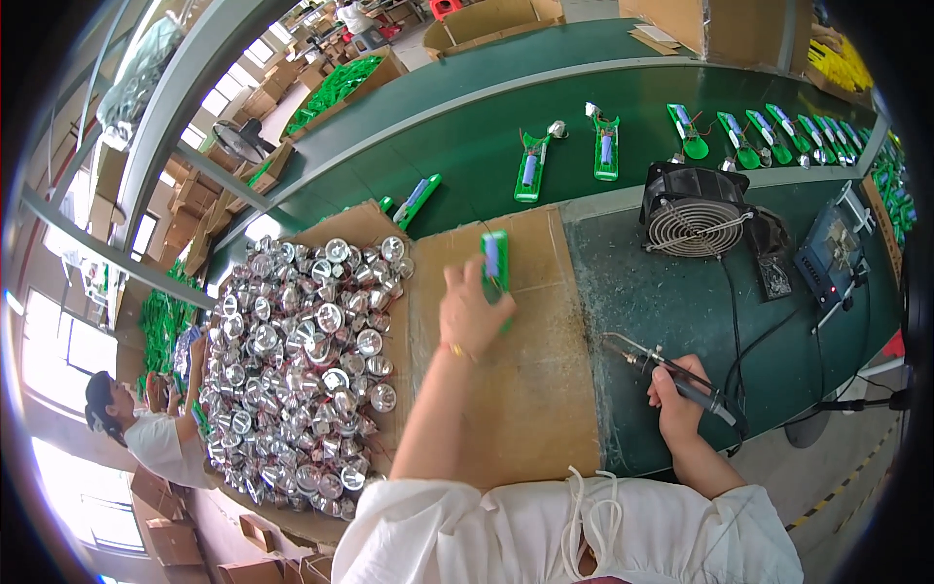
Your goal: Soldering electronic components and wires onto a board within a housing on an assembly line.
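Observation:
My left hand [472, 313] is raised over the brown cardboard sheet [545, 389] and grips a green flat part with a blue cell in it [495, 261]. My right hand [673, 397] rests near the cardboard's right edge, closed on a soldering iron [671, 370] whose metal tip points left. A large heap of shiny silver reflector cups [302, 360] fills the left part of the cardboard, just left of my left hand.
A green conveyor belt [486, 146] carries several green parts with blue cells [606, 146]. A black fan [693, 212] and a soldering station [832, 258] stand at the right. Another person [146, 428] sits at the left. Cardboard boxes [486, 19] lie behind the belt.

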### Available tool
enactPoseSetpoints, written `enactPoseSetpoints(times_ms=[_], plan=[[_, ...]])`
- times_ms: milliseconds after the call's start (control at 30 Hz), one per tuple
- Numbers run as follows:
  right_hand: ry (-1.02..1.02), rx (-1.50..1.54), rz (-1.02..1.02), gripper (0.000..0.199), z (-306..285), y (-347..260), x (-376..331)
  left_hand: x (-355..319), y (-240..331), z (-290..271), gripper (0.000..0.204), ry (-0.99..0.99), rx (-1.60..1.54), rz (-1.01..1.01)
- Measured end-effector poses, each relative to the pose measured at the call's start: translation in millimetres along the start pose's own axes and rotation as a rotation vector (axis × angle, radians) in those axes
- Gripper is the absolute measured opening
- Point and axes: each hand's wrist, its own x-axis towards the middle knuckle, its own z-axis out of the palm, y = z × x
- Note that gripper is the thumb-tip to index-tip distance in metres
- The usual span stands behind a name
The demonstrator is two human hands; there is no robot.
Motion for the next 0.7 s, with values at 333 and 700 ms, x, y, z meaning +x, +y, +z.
enactPoseSetpoints(times_ms=[333,700], plan=[[-0.045,0.003,-0.046,0.015,2.1,-7.8,-20.6,-148.4,-46.1,-53.5,0.059,0.264,0.344,-0.112],[-0.101,-0.029,-0.02,0.015,-1.3,-15.9,-42.7,-136.3,-46.2,-27.7,0.01,0.299,0.154,0.264]])
